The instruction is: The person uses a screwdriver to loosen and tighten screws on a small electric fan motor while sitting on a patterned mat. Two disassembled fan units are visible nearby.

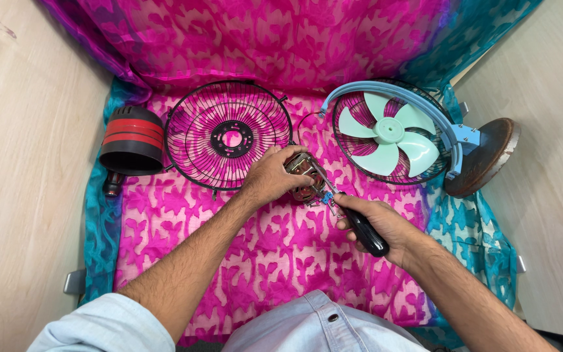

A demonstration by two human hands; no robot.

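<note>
Your left hand (272,176) is gripping the small metal motor (302,175) just beside the black fan guard (229,135), while your right hand (376,225) is clutching a black-handled screwdriver (353,218) against it.

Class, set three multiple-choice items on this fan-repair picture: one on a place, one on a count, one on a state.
1. Where does the loose black grille lie? A. left of the fan B. right of it C. on the floor
2. How many blades does the fan show? A. three B. five C. seven
3. What does the right hand hold? A. nothing B. a cup C. a screwdriver

Answers: 1 A, the grille lies beside the black-and-red cylinder. 2 B, five pale green blades show. 3 C, its tip meets the motor in the left hand.
</note>
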